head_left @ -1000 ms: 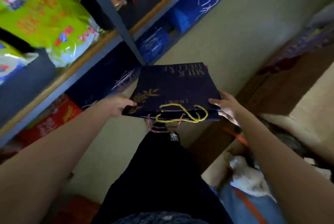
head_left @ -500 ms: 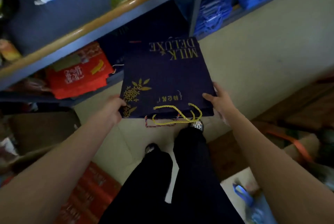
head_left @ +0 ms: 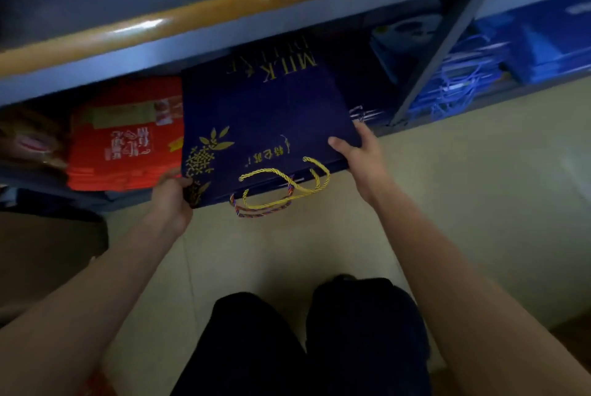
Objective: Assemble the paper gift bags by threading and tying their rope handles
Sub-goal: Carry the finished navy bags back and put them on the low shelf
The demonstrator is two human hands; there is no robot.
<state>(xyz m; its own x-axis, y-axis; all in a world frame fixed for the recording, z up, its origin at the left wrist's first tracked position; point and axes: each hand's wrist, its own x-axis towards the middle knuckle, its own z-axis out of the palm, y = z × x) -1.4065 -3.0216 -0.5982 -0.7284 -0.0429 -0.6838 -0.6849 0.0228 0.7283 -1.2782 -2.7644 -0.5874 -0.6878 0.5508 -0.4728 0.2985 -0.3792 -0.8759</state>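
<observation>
A flat stack of dark navy paper gift bags (head_left: 265, 120) with gold print lies tilted between my hands, its far end reaching under the lower shelf. A yellow rope handle (head_left: 284, 184) loops over the near edge, and a red-and-blue rope handle (head_left: 256, 211) hangs just below it. My left hand (head_left: 171, 194) grips the near left corner with the thumb on top. My right hand (head_left: 361, 155) grips the right edge, thumb lying on the top bag.
A metal rack with an orange-edged shelf (head_left: 198, 18) stands ahead. On its bottom level lie red flat bags (head_left: 124, 143), more navy bags and blue bags with blue cords (head_left: 463, 82). A grey upright post (head_left: 438, 50) stands right of the stack. My dark-trousered legs (head_left: 307, 341) are below, on pale floor.
The stack has moved forward and down toward the bottom shelf level, its far end now under the shelf. Both hands keep the same hold. My view has dropped lower.
</observation>
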